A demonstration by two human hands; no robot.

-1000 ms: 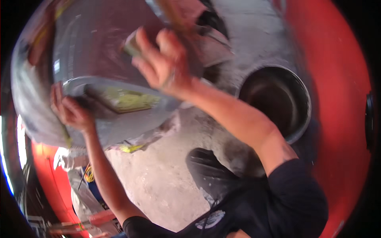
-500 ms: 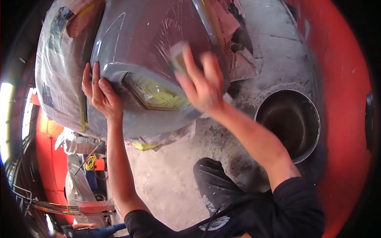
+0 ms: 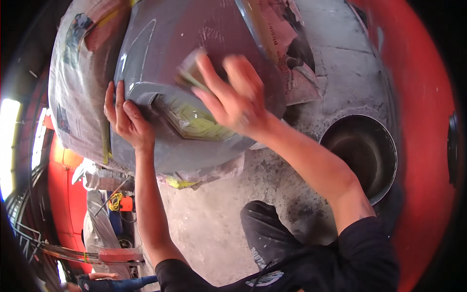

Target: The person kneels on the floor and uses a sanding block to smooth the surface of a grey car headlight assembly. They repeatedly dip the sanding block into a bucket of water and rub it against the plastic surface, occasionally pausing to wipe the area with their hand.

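A grey-primed car body panel [image 3: 160, 53] with a wet sheen fills the upper middle. My right hand [image 3: 238, 100] grips a small sanding block [image 3: 190, 72] against its surface; motion blurs both the block and the fingers. Just below them is a lamp opening [image 3: 197, 121] covered with clear film and yellow-green tape. Left of that opening, my left hand [image 3: 127, 119] rests on the panel with its fingers stretched out. Newspaper and film masking [image 3: 73, 97] wraps the bodywork beyond the panel's left edge.
A round black basin [image 3: 386, 168] stands on the concrete floor [image 3: 204, 219] to my right, close to a red surface [image 3: 423, 131]. More masking paper [image 3: 301, 85] hangs right of the panel. At lower left are an orange box [image 3: 127, 203] and another person's arm [image 3: 104, 276].
My right hand has slid the sanding block leftward over the panel. My left hand keeps its place on the panel, while the whole view has shifted slightly.
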